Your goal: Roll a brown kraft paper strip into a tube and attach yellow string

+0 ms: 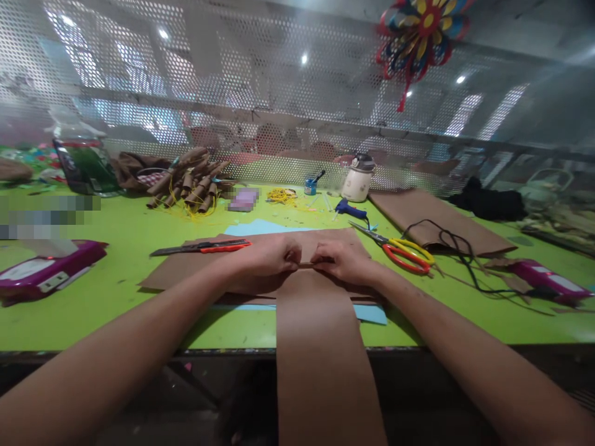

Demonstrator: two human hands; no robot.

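Observation:
A long strip of brown paper runs from the green table over its front edge toward me. My left hand and my right hand are both closed on the strip's far end, fingers pinched together on a thin rolled edge. The two hands almost touch each other. Under the strip lie larger brown paper sheets and a light blue sheet.
Red-handled scissors lie left of my hands, yellow-and-red scissors to the right. Rolled brown paper tubes, a blue glue gun, a white pot, black cord, more brown paper and magenta boxes surround them. A perforated screen stands behind.

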